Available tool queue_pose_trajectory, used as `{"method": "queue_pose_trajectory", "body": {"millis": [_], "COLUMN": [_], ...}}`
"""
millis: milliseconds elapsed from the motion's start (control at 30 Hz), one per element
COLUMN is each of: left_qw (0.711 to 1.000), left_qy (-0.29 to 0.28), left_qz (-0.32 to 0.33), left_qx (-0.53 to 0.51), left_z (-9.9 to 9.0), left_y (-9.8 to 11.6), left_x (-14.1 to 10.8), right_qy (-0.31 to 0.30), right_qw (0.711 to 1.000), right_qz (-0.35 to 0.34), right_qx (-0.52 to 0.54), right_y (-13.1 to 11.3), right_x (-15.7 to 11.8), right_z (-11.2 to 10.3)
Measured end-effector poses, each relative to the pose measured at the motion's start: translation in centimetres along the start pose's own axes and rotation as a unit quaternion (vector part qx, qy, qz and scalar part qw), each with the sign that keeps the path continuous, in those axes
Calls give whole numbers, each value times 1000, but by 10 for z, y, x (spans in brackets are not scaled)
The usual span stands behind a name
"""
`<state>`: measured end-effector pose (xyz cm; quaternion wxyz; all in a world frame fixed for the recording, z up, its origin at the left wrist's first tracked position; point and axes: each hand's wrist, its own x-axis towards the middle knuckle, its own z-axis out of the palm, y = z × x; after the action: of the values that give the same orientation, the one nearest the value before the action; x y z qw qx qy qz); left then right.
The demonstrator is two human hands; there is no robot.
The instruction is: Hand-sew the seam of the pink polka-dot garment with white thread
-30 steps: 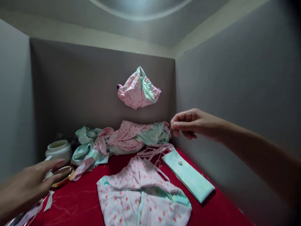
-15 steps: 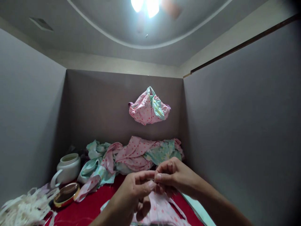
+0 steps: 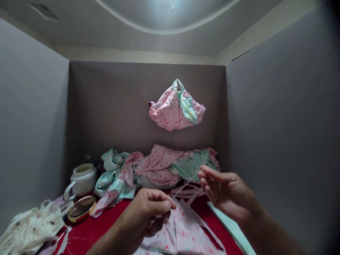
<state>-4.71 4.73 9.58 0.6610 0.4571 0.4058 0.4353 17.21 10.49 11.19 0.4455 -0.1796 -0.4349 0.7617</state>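
A thin white thread (image 3: 186, 184) is stretched between my two hands. My left hand (image 3: 148, 212) pinches its lower end between thumb and forefinger above a pink dotted cloth piece (image 3: 183, 233) on the red surface (image 3: 106, 223). My right hand (image 3: 225, 191) holds the upper end at its fingertips, a little higher and to the right. Whether a needle is on the thread cannot be told.
A heap of pink and mint cloth (image 3: 159, 166) lies against the grey back panel, with a cloth bundle (image 3: 176, 106) pinned above it. A white jar (image 3: 81, 177), a gold lid (image 3: 81, 209) and a pile of white strips (image 3: 32, 226) sit left. A mint folded piece (image 3: 233, 230) lies right. Grey panels enclose three sides.
My left hand came in from the left to meet the right at the thread. The hands have since drawn apart, stretching the thread between them. The view has tilted and shifted.
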Motion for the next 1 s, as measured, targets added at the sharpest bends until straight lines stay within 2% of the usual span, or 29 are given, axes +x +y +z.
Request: {"method": "queue_pose_trajectory", "body": {"millis": [100,267,533,733,867,1000], "left_qw": [1000,998,993,975,939,859], "left_qy": [1,-5,11,27,38,88], "left_qz": [-11,-30,-44,-63,-94,-149], "left_qx": [22,47,110,212,329,482], "left_z": [-6,-15,-28,-52,-77,-105], "left_y": [0,-7,-11,-10,-6,-4], "left_x": [2,10,18,28,30,29], "right_qy": [25,51,116,174,201,221], "right_qw": [996,982,940,895,863,840], "right_qz": [-57,-173,-321,-399,-433,-450], "right_qx": [56,63,-16,-99,-168,-207], "right_y": [-9,-27,-45,-52,-54,-54], "right_x": [-7,-18,-21,-23,-24,-23], "right_z": [1,3,-17,-28,-34,-35]}}
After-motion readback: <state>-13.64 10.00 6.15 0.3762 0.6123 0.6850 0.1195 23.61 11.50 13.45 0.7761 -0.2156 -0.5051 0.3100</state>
